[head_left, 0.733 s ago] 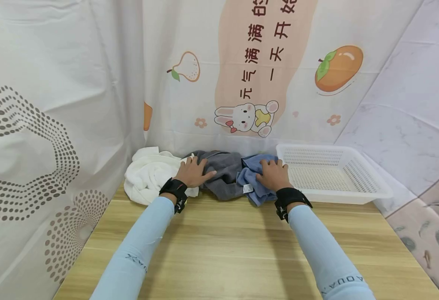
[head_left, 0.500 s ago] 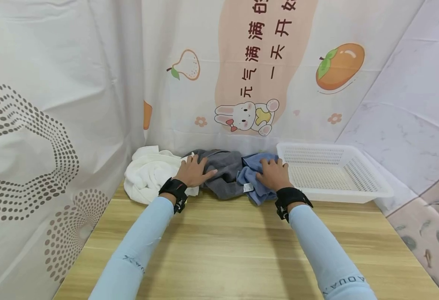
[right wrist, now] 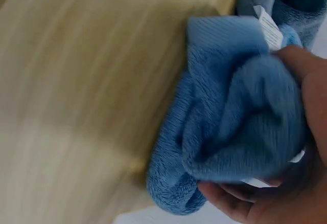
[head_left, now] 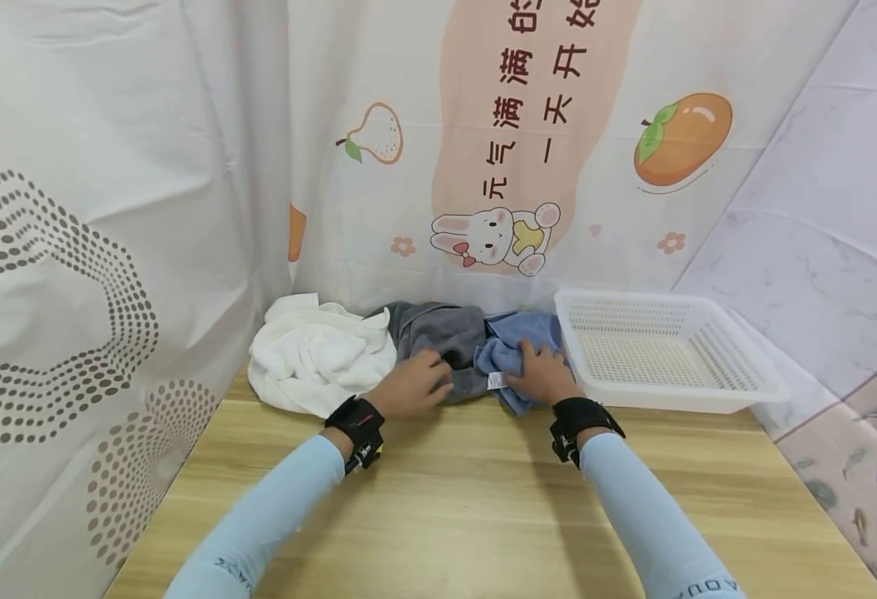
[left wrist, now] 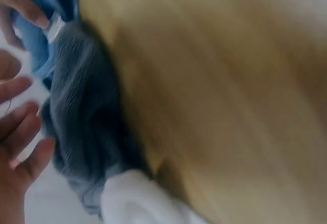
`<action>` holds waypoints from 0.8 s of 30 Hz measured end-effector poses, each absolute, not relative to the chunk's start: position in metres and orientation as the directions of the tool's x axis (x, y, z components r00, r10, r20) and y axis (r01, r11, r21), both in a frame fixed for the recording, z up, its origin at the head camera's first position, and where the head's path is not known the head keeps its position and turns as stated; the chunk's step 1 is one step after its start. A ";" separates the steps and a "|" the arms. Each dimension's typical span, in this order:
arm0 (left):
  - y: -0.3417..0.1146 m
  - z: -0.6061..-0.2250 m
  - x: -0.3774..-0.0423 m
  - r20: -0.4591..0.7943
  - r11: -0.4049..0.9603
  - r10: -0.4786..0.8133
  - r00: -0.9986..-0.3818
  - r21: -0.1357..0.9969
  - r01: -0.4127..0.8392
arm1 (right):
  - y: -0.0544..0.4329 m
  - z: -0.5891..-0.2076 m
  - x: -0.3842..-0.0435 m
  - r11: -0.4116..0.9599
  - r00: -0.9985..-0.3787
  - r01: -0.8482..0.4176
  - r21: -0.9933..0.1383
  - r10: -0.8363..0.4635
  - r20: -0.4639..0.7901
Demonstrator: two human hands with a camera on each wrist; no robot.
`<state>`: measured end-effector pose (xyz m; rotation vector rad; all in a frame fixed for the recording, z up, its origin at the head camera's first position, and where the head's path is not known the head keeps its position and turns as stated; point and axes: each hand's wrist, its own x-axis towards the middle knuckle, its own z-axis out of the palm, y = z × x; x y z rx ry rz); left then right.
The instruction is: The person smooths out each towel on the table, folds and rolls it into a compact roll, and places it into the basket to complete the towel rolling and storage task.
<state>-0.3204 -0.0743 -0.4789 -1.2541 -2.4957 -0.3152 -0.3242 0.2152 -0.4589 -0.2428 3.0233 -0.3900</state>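
A crumpled blue towel (head_left: 512,337) with a white label lies left of the basket, and my right hand (head_left: 545,376) grips it; in the right wrist view the thumb and fingers curl round a bunched fold of the blue towel (right wrist: 240,116). My left hand (head_left: 411,385) is by the front of the grey towel (head_left: 446,329), holding nothing. Its fingers (left wrist: 25,132) are spread and slightly bent in the left wrist view, apart from the grey towel (left wrist: 84,101). A white towel (head_left: 322,353) lies heaped at the left, against the grey one.
A white plastic basket (head_left: 674,397) with perforated walls stands at the back right, beside the blue towel. The wooden table (head_left: 453,499) stretches in front of the towels. Printed curtains (head_left: 364,216) hang close behind and at both sides.
My left hand has come off the white and grey towels and moved toward me and slightly right. My right hand has stayed at the blue towel, its fingers now drawn in and gathering the cloth.
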 end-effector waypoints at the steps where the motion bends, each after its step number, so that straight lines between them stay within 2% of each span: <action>1: -0.073 -0.483 -0.318 0.349 0.575 0.756 -0.553 0.048 0.817 | 0.217 -0.462 -0.325 0.954 -0.984 -0.152 -0.260 -0.172 -0.054; 4: -0.070 -0.491 -0.312 0.229 0.563 0.794 -0.564 0.073 0.823 | 0.224 -0.471 -0.327 0.948 -0.977 -0.211 -0.237 -0.212 0.018; 6: -0.070 -0.496 -0.312 0.155 0.588 0.789 -0.594 0.090 0.804 | 0.227 -0.470 -0.327 0.942 -0.970 -0.242 -0.233 -0.235 0.060; 8: -0.070 -0.499 -0.312 0.098 0.620 0.770 -0.631 0.120 0.775 | 0.230 -0.465 -0.325 0.925 -0.966 -0.259 -0.277 -0.246 0.081; 10: -0.070 -0.498 -0.312 0.052 0.646 0.751 -0.658 0.153 0.748 | 0.231 -0.454 -0.318 0.893 -0.969 -0.245 -0.378 -0.235 0.072; 13: -0.070 -0.493 -0.311 0.007 0.669 0.724 -0.690 0.237 0.705 | 0.229 -0.436 -0.299 0.749 -0.972 -0.186 -0.635 -0.237 0.006; 15: -0.070 -0.493 -0.311 0.008 0.661 0.713 -0.701 0.326 0.676 | 0.227 -0.429 -0.285 0.600 -0.959 -0.143 -0.787 -0.282 -0.041; 17: -0.069 -0.492 -0.311 0.030 0.617 0.710 -0.704 0.456 0.641 | 0.222 -0.427 -0.271 0.473 -0.930 -0.087 -0.877 -0.355 -0.099; 20: -0.067 -0.492 -0.312 0.098 0.465 0.753 -0.651 0.621 0.631 | 0.213 -0.428 -0.256 0.418 -0.866 -0.059 -0.907 -0.473 -0.162; 24: -0.063 -0.487 -0.310 0.151 0.345 0.770 -0.620 0.719 0.603 | 0.203 -0.436 -0.248 0.437 -0.847 -0.095 -0.895 -0.508 -0.158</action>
